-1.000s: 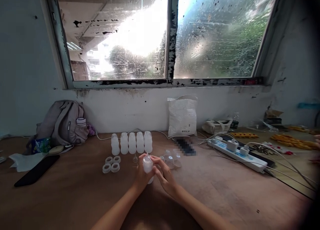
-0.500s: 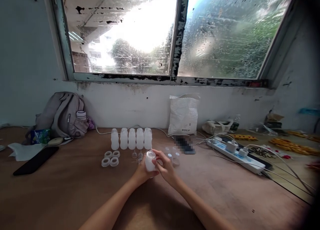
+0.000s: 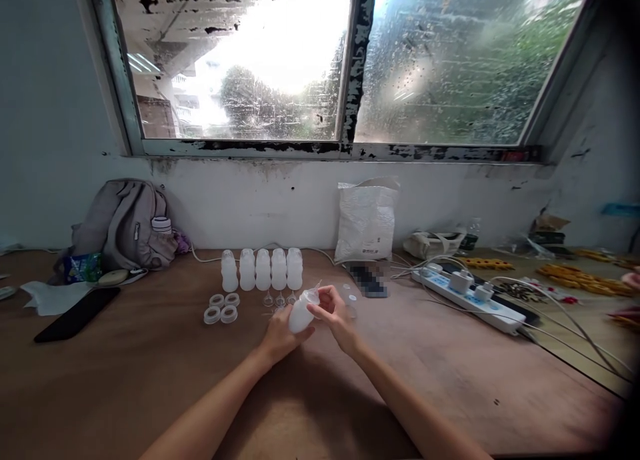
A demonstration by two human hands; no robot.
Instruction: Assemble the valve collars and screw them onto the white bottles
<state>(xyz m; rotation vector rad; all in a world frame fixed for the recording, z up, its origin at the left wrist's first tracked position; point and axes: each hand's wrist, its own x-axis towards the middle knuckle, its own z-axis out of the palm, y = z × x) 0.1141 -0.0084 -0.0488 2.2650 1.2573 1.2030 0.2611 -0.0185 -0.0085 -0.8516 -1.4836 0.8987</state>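
Observation:
My left hand (image 3: 279, 336) is wrapped round a small white plastic bottle (image 3: 303, 311), tilted with its top to the right. My right hand (image 3: 336, 314) pinches the bottle's top end. Just behind them stands a row of several matching white bottles (image 3: 263, 269). Several white ring caps (image 3: 221, 309) lie to the left of the hands. Small clear nozzle pieces (image 3: 278, 299) stand in front of the row, and clear caps (image 3: 350, 297) lie to the right of my right hand.
A grey backpack (image 3: 123, 225) and a black phone (image 3: 77, 314) lie at the left. A white bag (image 3: 366, 221) leans on the wall. A power strip (image 3: 467, 293) with cables runs at the right, beside yellow parts (image 3: 580, 280). Another person's hand (image 3: 631, 281) shows at the right edge.
The bottle has gone from upright to tilted toward the right between my hands. My right hand has shifted to its top end. The camera view has moved slightly.

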